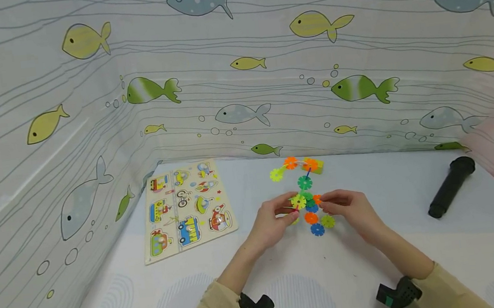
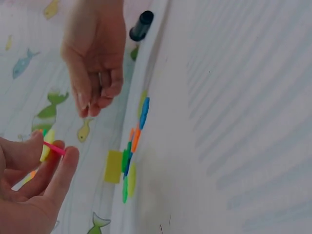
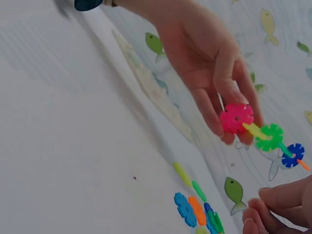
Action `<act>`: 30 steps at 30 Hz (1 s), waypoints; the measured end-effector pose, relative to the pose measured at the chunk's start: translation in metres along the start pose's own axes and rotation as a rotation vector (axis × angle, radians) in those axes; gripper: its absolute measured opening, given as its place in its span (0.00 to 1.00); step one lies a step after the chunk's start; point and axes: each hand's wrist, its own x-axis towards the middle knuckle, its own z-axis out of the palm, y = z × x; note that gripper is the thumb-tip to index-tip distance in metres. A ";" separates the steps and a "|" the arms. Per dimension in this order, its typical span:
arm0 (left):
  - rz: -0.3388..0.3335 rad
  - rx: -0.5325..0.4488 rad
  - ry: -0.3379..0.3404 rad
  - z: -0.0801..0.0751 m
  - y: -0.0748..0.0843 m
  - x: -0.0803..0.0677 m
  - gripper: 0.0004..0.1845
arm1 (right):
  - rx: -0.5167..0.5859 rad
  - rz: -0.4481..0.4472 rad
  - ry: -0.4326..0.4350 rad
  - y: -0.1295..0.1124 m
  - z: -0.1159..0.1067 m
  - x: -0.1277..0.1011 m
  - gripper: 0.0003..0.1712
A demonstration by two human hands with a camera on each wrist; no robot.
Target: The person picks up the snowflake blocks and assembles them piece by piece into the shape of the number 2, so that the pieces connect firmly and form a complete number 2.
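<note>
One vehicle puzzle board (image 1: 186,208) lies flat at far left, out of the way. Left hand (image 1: 276,219) pinches a linked chain of about five snowflake discs (image 3: 263,131), raised for joining, while right hand (image 1: 347,208) hovers beside it, fingers curled, holding nothing visible. Roughly nine loose discs (image 1: 312,217) lie on the surface (image 1: 314,277); one black cylinder (image 1: 451,186) lies far right.

Child's play corner, likely home: fish-print fabric screen (image 1: 238,74) walling pale table (image 1: 315,287); wooden vehicle puzzle board (image 1: 187,208), bright plastic gear-flake pieces (image 1: 308,202), black cylinder (image 1: 451,186) lying at right.
</note>
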 end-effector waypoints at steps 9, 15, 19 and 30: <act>-0.035 -0.029 0.031 -0.001 -0.001 0.001 0.24 | -0.117 -0.007 -0.070 0.022 -0.011 0.011 0.19; -0.050 -0.052 0.038 -0.001 0.001 0.001 0.24 | -0.256 -0.046 -0.091 0.032 -0.009 0.015 0.19; -0.049 -0.063 0.037 -0.001 0.001 0.001 0.24 | -0.330 -0.070 -0.082 0.032 -0.007 0.014 0.17; -0.010 -0.060 0.022 -0.001 0.001 0.000 0.24 | -0.415 -0.111 -0.067 0.027 -0.001 0.008 0.17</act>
